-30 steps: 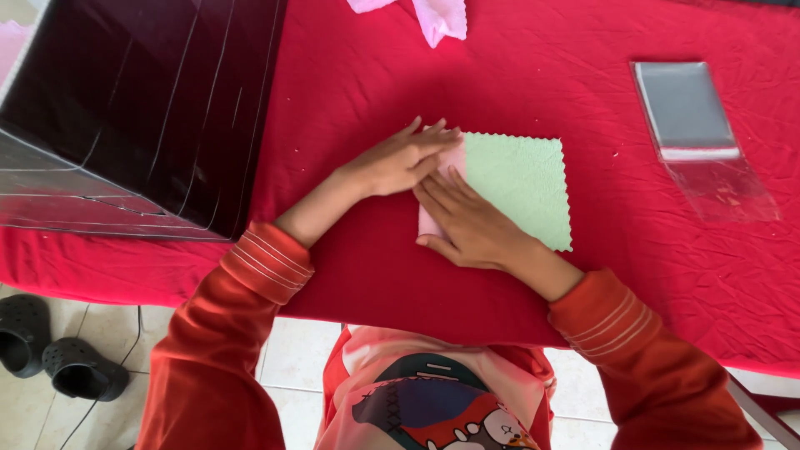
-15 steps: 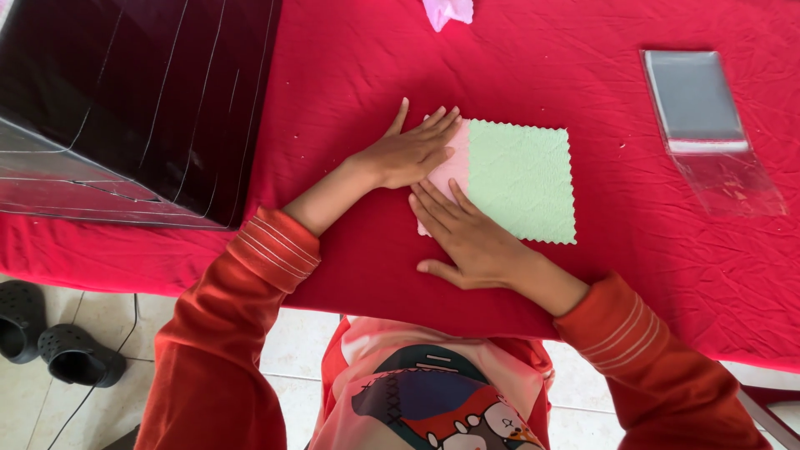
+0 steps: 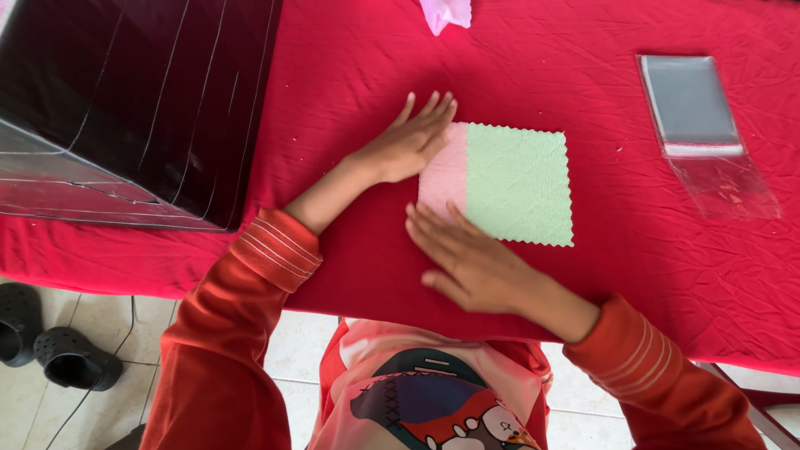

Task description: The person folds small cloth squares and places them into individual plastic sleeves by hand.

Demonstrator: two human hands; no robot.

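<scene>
Seen from above, a person in orange-red sleeves leans over a red-covered tabletop (image 3: pixel 333 92). In the middle lies a square light green cloth (image 3: pixel 518 183) with zigzag edges, stacked on a pink cloth (image 3: pixel 444 171) of which only a strip shows along the left side.

The left hand (image 3: pixel 410 143) lies flat, fingers spread and grasping nothing, fingertips at the pink strip's upper left corner. The right hand (image 3: pixel 467 260) is also flat and open, fingers reaching the pink strip's lower left corner.

The step in hand looks like smoothing or squaring the two cloths together. Lining up their edges would call for light, even pressure so neither layer slips.

A clear plastic sleeve (image 3: pixel 700 125) lies well apart to the right. A large black box (image 3: pixel 125 100) sits at the left, cut off by the frame. A pink scrap (image 3: pixel 447 12) is cropped at the top. How far the pink cloth extends underneath is hidden.
</scene>
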